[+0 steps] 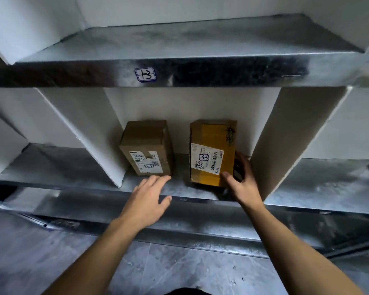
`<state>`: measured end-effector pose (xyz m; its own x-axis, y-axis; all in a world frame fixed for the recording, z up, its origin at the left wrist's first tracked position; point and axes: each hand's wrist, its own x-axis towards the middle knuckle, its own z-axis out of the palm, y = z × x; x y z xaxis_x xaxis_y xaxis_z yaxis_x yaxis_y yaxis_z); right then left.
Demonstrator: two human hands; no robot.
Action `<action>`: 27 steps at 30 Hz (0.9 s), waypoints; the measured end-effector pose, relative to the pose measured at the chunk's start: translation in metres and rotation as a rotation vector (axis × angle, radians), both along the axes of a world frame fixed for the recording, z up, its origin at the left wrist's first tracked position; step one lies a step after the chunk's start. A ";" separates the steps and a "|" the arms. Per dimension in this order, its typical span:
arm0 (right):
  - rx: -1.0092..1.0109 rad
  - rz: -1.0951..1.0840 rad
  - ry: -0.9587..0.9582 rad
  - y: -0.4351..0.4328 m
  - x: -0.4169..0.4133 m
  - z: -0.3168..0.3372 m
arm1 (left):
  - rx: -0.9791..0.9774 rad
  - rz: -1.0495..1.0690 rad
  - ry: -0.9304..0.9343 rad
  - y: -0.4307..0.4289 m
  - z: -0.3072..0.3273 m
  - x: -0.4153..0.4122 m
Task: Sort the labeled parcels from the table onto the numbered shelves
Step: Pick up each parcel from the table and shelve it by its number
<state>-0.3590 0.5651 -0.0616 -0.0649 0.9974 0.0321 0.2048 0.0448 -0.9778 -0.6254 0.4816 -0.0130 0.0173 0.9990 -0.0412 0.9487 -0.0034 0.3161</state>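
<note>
Between brown parcel (146,146) and divider (285,141) — right grip (244,185) clasps yellow parcel (211,135), left grip (149,199) spread.

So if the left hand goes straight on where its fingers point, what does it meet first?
Probably the near corner of the brown box, though depth is unclear and it might pass beside it.

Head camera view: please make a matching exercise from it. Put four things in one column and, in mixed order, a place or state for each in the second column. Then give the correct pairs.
Things
1. brown parcel
2. yellow-taped parcel
3. left hand
4. handwritten sticker

Places or states
A. on the front edge of the upper shelf
B. open, fingers straight, holding nothing
C. stands on the lower shelf, at the left
D. gripped at its lower right by the right hand

Pairs: 1-C, 2-D, 3-B, 4-A
</note>
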 end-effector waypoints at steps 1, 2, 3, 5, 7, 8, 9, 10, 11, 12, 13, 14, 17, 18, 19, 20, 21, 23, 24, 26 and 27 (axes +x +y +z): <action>-0.006 0.002 0.006 0.002 0.000 -0.001 | 0.001 0.007 -0.006 0.002 -0.002 -0.001; -0.013 0.001 0.009 0.003 0.001 -0.002 | 0.001 0.014 -0.013 0.003 -0.004 -0.003; -0.017 0.003 0.014 0.004 0.001 -0.003 | 0.000 0.021 -0.021 0.004 -0.006 -0.004; -0.020 0.005 0.010 0.005 0.001 -0.006 | -0.002 0.031 -0.034 0.005 -0.010 -0.005; -0.018 0.010 0.007 0.007 0.000 -0.009 | -0.007 0.035 -0.043 0.007 -0.013 -0.007; -0.021 0.009 0.009 0.008 -0.001 -0.009 | -0.008 0.036 -0.050 0.008 -0.014 -0.007; -0.024 0.007 0.012 0.008 -0.002 -0.010 | -0.006 0.038 -0.060 0.009 -0.015 -0.007; -0.027 0.004 0.012 0.008 -0.003 -0.010 | -0.004 0.040 -0.069 0.010 -0.015 -0.007; -0.031 -0.001 0.011 0.008 -0.004 -0.009 | -0.002 0.040 -0.075 0.011 -0.016 -0.007; -0.039 -0.008 0.010 0.008 -0.006 -0.008 | 0.001 0.040 -0.078 0.011 -0.016 -0.008; -0.045 -0.017 0.012 0.007 -0.008 -0.008 | 0.004 0.040 -0.078 0.012 -0.016 -0.008; -0.051 -0.029 0.008 0.006 -0.010 -0.007 | 0.005 0.042 -0.077 0.011 -0.017 -0.009; -0.064 -0.036 -0.027 0.003 -0.016 -0.008 | -0.002 0.044 -0.070 0.010 -0.018 -0.012; -0.072 -0.036 -0.031 0.002 -0.018 -0.008 | -0.004 0.040 -0.065 0.009 -0.018 -0.012; -0.080 -0.042 -0.034 0.002 -0.020 -0.009 | -0.006 0.034 -0.057 0.008 -0.018 -0.013; -0.088 -0.054 -0.035 0.002 -0.022 -0.008 | -0.007 0.026 -0.042 0.008 -0.018 -0.013; -0.095 -0.070 -0.037 0.003 -0.024 -0.009 | -0.007 0.018 -0.021 0.008 -0.018 -0.013; -0.111 -0.094 -0.044 0.005 -0.029 -0.009 | -0.011 0.012 0.020 0.008 -0.016 -0.014; -0.122 -0.100 -0.047 0.006 -0.031 -0.008 | -0.014 0.013 0.034 0.008 -0.015 -0.014; -0.135 -0.116 -0.051 0.008 -0.035 -0.007 | -0.018 0.010 0.055 0.006 -0.013 -0.015; -0.140 -0.122 -0.049 0.009 -0.036 -0.006 | -0.021 0.005 0.064 0.005 -0.012 -0.015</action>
<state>-0.3953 0.5740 -0.0678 0.0589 0.9924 -0.1076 0.2483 -0.1190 -0.9614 -0.6409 0.4867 -0.0251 0.0088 0.9980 -0.0631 0.9669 0.0076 0.2549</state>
